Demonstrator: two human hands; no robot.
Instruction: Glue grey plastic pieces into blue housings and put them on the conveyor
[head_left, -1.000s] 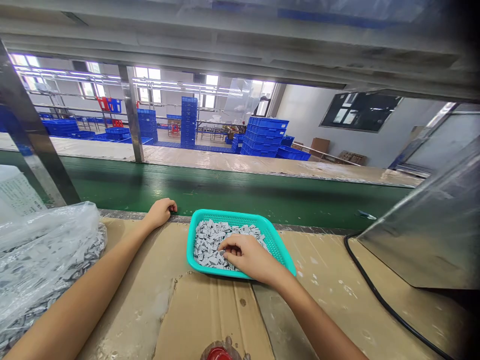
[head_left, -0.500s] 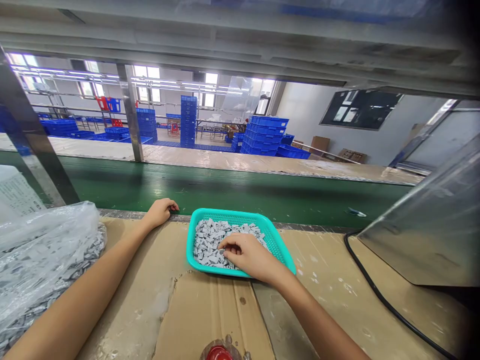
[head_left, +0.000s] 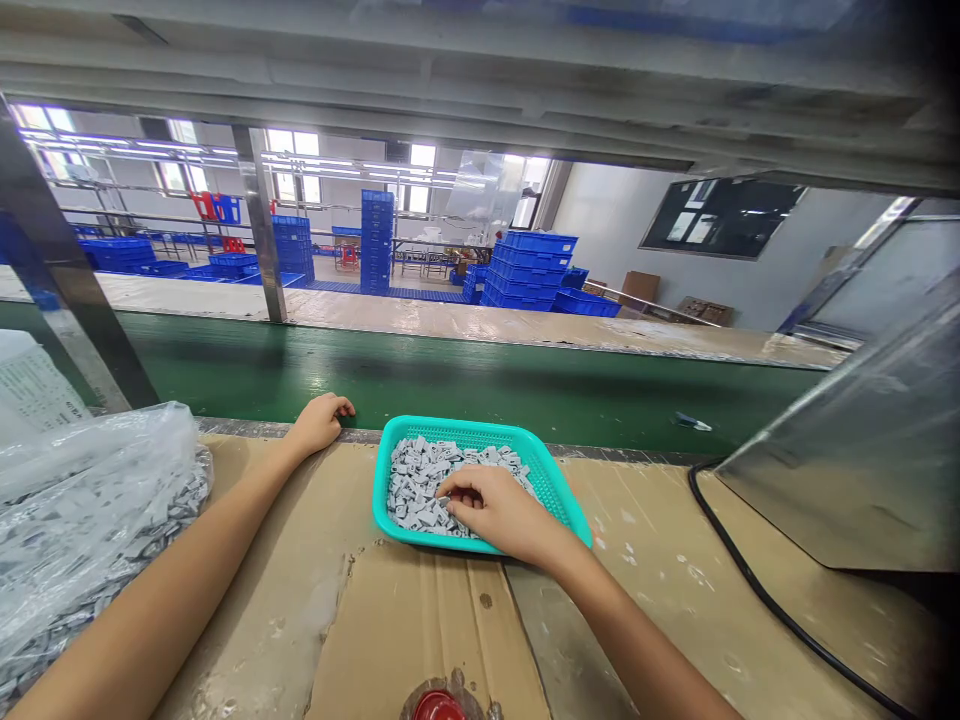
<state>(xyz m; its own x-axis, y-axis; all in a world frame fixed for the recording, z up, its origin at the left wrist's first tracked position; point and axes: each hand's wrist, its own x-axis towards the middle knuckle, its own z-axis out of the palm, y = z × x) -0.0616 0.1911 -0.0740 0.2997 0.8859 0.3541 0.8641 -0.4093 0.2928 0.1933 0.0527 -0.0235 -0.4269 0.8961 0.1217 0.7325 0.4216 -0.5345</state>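
A turquoise perforated plastic basket (head_left: 570, 500) sits on the cardboard-covered bench, holding many small light-grey plastic pieces (head_left: 420, 490). My right hand (head_left: 495, 510) reaches over its near rim, on top of the pieces. Its fingers curl loosely, with a gap between thumb and forefinger and no piece visible there. Left of the basket, my left hand (head_left: 319, 422) rests at the belt's near edge, its fingers bent inward and nothing seen in them. A clear plastic bag (head_left: 112, 490) full of similar grey pieces lies beside my left forearm.
A green conveyor belt (head_left: 420, 375) runs across behind the basket, carrying a small scrap (head_left: 691, 422). At right stand a metal housing (head_left: 855, 470) and a black cable (head_left: 750, 580). A red round object (head_left: 439, 706) is at the near edge. Metal posts and a shelf frame the space.
The small scrap on the green belt has shifted a little to the left. Both hands, the basket and the bag stay practically where they were.
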